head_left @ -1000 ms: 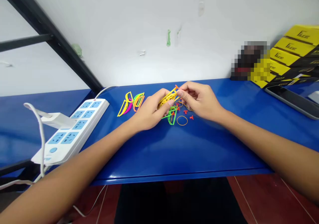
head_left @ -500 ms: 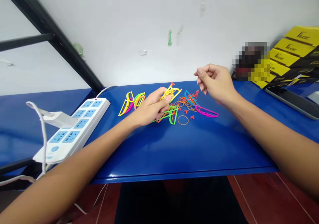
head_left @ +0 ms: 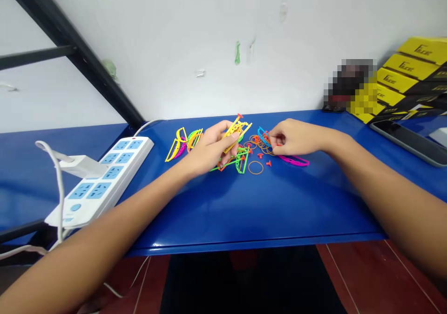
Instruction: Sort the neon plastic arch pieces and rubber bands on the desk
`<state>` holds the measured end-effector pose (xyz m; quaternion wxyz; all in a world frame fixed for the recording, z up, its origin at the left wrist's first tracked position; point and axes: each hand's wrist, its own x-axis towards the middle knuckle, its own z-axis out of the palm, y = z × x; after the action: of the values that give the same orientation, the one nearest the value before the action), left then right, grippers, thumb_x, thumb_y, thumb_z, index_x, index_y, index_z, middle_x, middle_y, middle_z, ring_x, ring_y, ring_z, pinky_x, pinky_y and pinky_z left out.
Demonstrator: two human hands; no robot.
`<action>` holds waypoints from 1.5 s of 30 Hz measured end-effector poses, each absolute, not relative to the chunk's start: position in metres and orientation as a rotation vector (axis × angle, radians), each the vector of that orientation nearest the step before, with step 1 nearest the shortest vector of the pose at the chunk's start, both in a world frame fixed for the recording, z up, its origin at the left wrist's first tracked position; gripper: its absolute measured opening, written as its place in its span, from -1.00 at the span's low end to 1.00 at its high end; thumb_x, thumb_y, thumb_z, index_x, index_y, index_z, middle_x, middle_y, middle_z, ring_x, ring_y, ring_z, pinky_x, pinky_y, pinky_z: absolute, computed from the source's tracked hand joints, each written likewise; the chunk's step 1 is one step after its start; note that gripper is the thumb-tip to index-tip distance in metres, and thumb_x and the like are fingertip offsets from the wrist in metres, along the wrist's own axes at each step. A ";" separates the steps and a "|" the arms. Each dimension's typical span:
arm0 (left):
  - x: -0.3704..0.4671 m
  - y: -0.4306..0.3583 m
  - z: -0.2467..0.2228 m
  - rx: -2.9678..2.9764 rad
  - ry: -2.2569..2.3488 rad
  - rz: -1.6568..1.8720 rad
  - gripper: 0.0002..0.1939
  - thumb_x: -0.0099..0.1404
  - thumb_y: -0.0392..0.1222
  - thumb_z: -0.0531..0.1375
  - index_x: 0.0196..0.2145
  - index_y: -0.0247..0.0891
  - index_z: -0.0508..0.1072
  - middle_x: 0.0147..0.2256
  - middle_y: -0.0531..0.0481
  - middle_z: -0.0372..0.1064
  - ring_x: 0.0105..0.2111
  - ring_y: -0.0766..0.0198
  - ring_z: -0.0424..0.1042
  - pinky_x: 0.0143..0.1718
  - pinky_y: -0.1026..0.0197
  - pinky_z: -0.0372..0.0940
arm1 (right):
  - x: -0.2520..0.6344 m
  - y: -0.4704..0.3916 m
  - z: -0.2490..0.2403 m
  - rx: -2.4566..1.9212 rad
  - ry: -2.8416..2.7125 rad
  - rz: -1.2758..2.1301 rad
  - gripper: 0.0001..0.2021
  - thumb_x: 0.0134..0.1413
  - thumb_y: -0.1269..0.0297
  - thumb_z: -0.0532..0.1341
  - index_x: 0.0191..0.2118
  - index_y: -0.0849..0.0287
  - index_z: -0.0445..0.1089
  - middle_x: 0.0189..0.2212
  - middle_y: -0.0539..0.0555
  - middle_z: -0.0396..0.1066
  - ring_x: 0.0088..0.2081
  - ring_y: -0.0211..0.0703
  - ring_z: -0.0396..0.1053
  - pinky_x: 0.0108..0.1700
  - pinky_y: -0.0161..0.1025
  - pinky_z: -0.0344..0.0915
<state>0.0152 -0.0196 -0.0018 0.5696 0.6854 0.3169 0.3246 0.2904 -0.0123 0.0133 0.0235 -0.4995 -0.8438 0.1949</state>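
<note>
My left hand (head_left: 214, 149) is closed around a yellow plastic toy bow (head_left: 233, 135), and a small orange suction-cup tip (head_left: 239, 116) sticks up from it. Below those fingers lie green toy bows (head_left: 241, 161). Over the pile on the right, my right hand (head_left: 291, 136) has its fingers pinched together. A speck of orange shows by its fingertips, but what they hold is hidden. Next to it are a blue toy bow (head_left: 264, 137), a magenta toy bow (head_left: 295, 161), tan rubber bands (head_left: 256, 167) and several orange suction cups (head_left: 268, 163).
More toy bows (head_left: 172, 150) in yellow, magenta, green and orange lie left of my left hand on the blue table (head_left: 223, 211). A white power strip (head_left: 115, 174) with a plug and cable is farther left. A phone (head_left: 412, 142) and yellow boxes (head_left: 415, 67) stand at right.
My right hand has come down and slightly left, from above the table onto the pile by the blue and magenta bows. The magenta bow has shifted slightly right. My left hand keeps the yellow bow.
</note>
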 end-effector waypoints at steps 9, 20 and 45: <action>0.015 -0.018 -0.003 1.602 0.788 0.777 -0.79 0.48 -0.12 0.30 -0.14 -0.21 0.33 -0.43 0.14 0.43 -0.67 0.44 0.30 -0.66 0.37 0.19 | 0.283 -0.015 0.011 -1.425 -2.631 0.356 -0.78 0.10 0.28 0.26 -0.52 0.11 0.30 -0.54 0.01 0.42 -0.47 -0.19 0.26 -0.33 -0.15 0.09; 0.016 -0.018 -0.002 1.562 0.835 0.785 -0.86 0.47 -0.19 0.28 -0.14 -0.22 0.36 -0.45 0.14 0.41 -0.70 0.49 0.18 -0.67 0.36 0.08 | 0.277 -0.019 0.005 -1.458 -2.632 0.427 -0.81 0.18 0.31 0.26 -0.46 0.09 0.33 -0.51 0.01 0.48 -0.50 -0.19 0.30 -0.36 -0.15 0.12; 0.015 -0.018 -0.001 1.599 0.845 0.781 -0.82 0.47 -0.13 0.30 -0.17 -0.22 0.38 -0.42 0.12 0.43 -0.70 0.48 0.19 -0.65 0.35 0.11 | 0.257 -0.036 0.008 -1.130 -2.389 1.165 -0.79 0.24 0.11 0.33 -0.33 0.12 0.54 -0.50 -0.03 0.45 -0.48 -0.24 0.27 -0.40 -0.25 0.20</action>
<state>0.0150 -0.0182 -0.0015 0.5526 0.6764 0.3576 0.3304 0.2574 -0.0356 0.0081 0.1264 -0.3880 -0.8206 0.4002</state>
